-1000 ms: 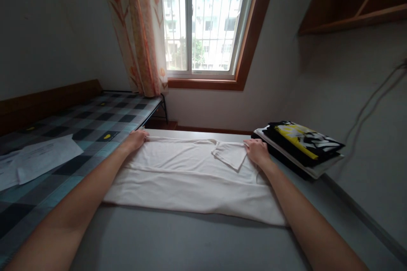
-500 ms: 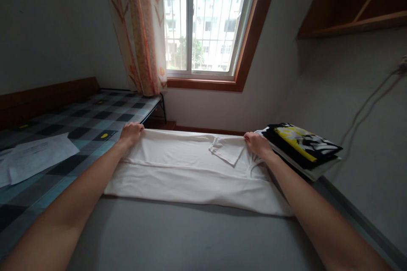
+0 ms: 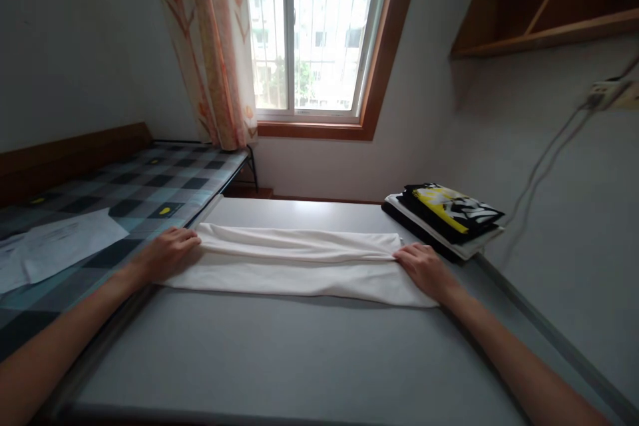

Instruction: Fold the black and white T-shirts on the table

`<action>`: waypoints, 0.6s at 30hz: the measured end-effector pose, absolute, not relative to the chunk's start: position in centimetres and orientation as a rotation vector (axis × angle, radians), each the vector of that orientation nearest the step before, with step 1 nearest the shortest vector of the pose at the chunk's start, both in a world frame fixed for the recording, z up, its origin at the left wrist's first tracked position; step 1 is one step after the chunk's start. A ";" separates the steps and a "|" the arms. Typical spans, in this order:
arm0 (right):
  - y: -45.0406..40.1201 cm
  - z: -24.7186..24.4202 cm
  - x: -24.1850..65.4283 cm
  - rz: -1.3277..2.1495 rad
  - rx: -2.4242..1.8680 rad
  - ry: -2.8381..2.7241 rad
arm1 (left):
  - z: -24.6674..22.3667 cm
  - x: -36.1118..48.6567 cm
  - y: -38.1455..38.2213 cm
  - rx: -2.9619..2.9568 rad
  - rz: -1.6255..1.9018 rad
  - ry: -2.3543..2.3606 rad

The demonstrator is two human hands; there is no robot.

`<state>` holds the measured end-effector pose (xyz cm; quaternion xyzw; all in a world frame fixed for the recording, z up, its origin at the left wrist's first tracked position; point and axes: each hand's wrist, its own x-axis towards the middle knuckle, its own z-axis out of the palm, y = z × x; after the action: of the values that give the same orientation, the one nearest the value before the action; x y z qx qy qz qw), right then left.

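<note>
A white T-shirt (image 3: 294,277) lies across the table in a long narrow strip, its far part folded over toward me. At the strip's left end, my left hand (image 3: 174,253) is closed on the folded edge. The right end is pinched by my right hand (image 3: 424,271), with fingertips on the fold. Between the hands the upper layer runs in loose, lengthwise creases. The sleeve and neckline are hidden under the fold.
A grey table (image 3: 299,359) carries a stack of folded clothes (image 3: 449,213) at its far right. Left of it is a bed (image 3: 200,173) with a checked cover and paper sheets (image 3: 70,243). A wooden shelf (image 3: 544,26) hangs upper right; a cable (image 3: 539,166) runs down the wall.
Both hands have come nearer to me, bringing the shirt's far edge over the near layer. The strip is now narrower, the sleeve is covered, and the table behind it shows.
</note>
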<state>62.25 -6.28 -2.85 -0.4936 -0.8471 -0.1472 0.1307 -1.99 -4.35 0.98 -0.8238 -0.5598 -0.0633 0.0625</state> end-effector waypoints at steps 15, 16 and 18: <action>-9.1 -0.7 60.5 -0.556 -1.576 -2.517 | 1.6 -0.8 -6.5 -2.305 0.128 -1.751; -9.1 -0.7 60.3 -0.559 -1.586 -2.498 | 1.7 -0.6 -6.6 -2.318 0.145 -1.732; -8.8 -0.4 59.7 -0.551 -1.603 -2.438 | 2.0 0.2 -6.5 -2.341 0.096 -1.706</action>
<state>59.71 -8.82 -0.44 -0.5379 -0.8180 -0.1849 0.0858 0.21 -6.51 1.97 -0.8018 -0.5843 0.0330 0.1215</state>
